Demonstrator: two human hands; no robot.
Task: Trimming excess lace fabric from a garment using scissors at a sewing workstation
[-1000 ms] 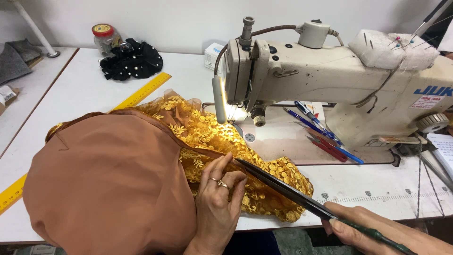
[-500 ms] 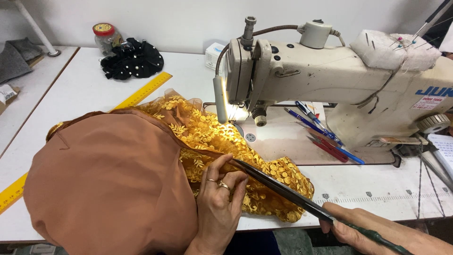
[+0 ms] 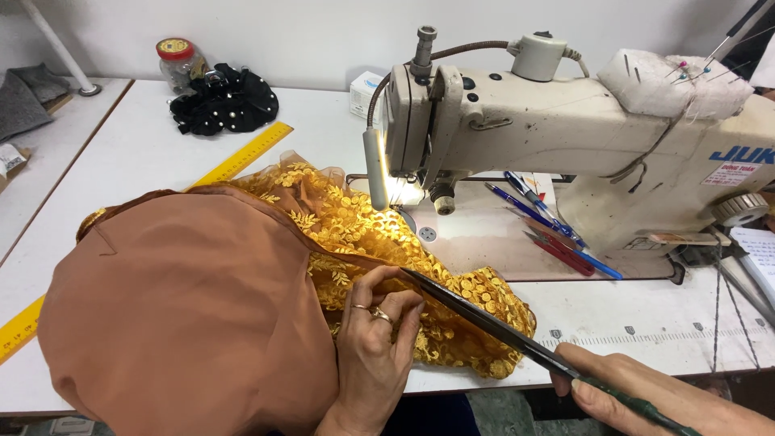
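Barely shifted since earlier: scissors [image 3: 484, 320] same line. Left hand [image 3: 374, 347] fingers pinching brown fabric [image 3: 186, 307] seam, 7 o'clock from sewing machine [image 3: 565, 129]. Right hand [image 3: 646, 387] wrapped round handles. Risk: blades nick gold lace [image 3: 363, 230] underneath.

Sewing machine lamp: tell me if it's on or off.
On. The lamp throws a bright glow around the needle area, lighting the gold lace fabric beneath.
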